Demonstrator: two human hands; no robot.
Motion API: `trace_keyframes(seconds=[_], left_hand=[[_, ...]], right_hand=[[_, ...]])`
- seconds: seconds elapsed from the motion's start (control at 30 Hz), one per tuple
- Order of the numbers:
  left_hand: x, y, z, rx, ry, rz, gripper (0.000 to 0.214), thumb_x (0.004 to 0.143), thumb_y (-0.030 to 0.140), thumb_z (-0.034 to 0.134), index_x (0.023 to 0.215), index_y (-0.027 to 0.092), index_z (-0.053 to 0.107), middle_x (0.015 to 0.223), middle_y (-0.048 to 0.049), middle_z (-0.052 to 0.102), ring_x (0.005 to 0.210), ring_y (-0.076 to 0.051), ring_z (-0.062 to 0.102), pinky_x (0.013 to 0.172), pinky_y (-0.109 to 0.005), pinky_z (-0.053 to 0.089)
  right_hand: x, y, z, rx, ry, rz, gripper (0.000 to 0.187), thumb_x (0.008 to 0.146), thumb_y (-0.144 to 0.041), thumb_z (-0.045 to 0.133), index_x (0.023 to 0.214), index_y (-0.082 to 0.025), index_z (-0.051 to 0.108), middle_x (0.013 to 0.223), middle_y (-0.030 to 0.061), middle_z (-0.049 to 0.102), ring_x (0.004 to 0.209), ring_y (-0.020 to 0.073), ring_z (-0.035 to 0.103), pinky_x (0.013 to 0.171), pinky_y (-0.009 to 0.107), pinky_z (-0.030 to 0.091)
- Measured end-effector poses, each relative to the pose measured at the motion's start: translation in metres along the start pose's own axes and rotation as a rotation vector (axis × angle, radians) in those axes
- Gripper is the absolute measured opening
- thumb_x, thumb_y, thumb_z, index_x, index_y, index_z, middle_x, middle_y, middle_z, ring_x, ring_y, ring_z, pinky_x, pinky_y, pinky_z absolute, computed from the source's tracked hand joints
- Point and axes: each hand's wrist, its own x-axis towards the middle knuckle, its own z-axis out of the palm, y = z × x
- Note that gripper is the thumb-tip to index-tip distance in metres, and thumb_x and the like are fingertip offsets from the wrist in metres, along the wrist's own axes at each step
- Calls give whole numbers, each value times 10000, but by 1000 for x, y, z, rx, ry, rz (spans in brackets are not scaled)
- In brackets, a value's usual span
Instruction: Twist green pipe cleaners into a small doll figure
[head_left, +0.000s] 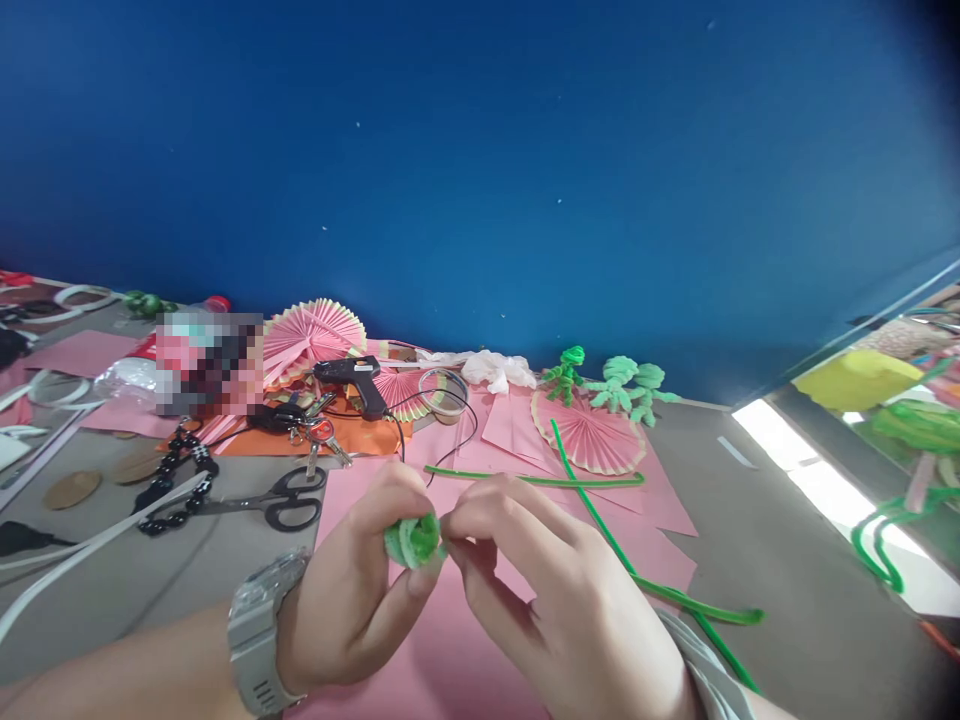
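A small roll of fuzzy green pipe cleaner (413, 541) sits between the thumb and curled fingers of my left hand (360, 590). Its coiled end faces me, with lighter and darker green showing. My right hand (540, 580) pinches at the roll's right edge, where a bit of green shows by the fingertips; the exact grip is partly hidden. Under both hands lies pink paper (427, 660). Loose green pipe cleaners cross beyond and beside my right hand, one straight (600, 522) and one lying sideways (517, 478).
Black scissors (292, 500), keys (322, 435) and a black glue gun (360, 378) lie to the left and behind. Pink paper fans (589, 430) and twisted green pipe-cleaner figures (619, 380) stand near the blue wall (480, 180). A plastic bottle (127, 378) lies far left.
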Motion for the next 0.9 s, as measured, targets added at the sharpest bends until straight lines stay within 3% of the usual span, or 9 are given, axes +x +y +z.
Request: trace_keyframes(seconds=[0.17,0.3,0.4,0.5,0.6,0.77,0.9], left_hand=[[3,4,-4,-28,-71,-30,319,806,184,433,1100,201,311,888,-48,393,808,-192,421,697,-342,356],[0,6,-1,-28,-24,-93,265,855,181,375,1106,214,300,929,-57,402,824,-189,430,735,-357,363],[-1,6,0,35,44,-96,183,863,154,376,1028,221,335,897,-40,403,806,-177,438,744,-350,370],[2,6,-1,123,62,-121,91,856,150,397,927,205,385,835,-28,409,745,-163,437,678,-310,391],[5,5,-2,200,52,-68,187,827,95,421,971,205,374,849,-31,411,755,-161,441,681,-299,401],[3,2,-1,209,42,48,372,792,49,436,1109,196,310,907,-47,399,807,-167,445,731,-309,407],[3,1,0,213,-16,22,361,797,75,432,1118,196,320,922,-57,414,814,-174,454,736,-320,415]], right_hand=[[1,3,3,-31,93,-120,187,806,-22,498,907,-178,520,848,4,590,823,109,551,731,192,432],[3,7,3,19,144,-22,137,826,-89,537,907,-194,502,827,-24,584,739,82,540,680,183,421],[5,8,2,59,34,114,54,873,-184,486,824,-204,493,753,-33,553,651,90,501,600,214,392],[6,3,2,124,-118,249,191,923,-243,379,750,-208,453,649,-46,512,549,89,453,513,219,344],[6,-3,1,129,-153,311,233,933,-244,318,720,-210,406,594,-48,474,511,99,433,475,224,315],[4,-2,4,-12,-157,155,158,884,-159,332,735,-211,346,625,-32,462,510,115,409,466,237,298],[2,9,11,-195,-131,-61,128,827,-77,326,782,-195,346,696,9,477,572,141,413,512,253,334]])
